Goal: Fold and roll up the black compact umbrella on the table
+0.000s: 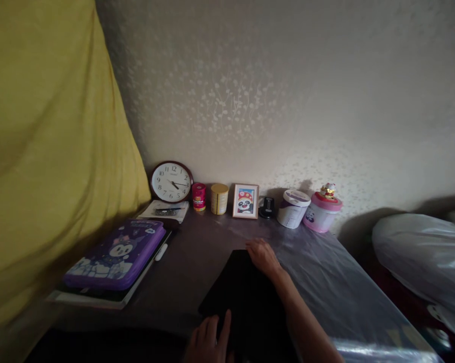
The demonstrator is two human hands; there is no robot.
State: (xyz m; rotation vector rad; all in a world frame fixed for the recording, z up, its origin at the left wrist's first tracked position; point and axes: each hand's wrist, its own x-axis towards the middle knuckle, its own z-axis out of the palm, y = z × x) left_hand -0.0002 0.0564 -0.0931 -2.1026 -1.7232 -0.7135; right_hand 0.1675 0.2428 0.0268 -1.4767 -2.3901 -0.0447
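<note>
A flat, plain black thing lies on the table in front of me; it may be folded cloth or a soft case, I cannot tell which. My right hand is at its far right corner, fingers together and bent over the edge. At its near left edge is my left hand, fingers stretched out and apart, touching or just above it. The lower part of that hand is cut off by the frame, and the near end of the black thing runs out of view too.
On the left a purple pencil case lies on books, beside a white marker. Along the wall stand a clock, red tin, yellow can, framed panda picture and two tubs. A yellow curtain hangs left.
</note>
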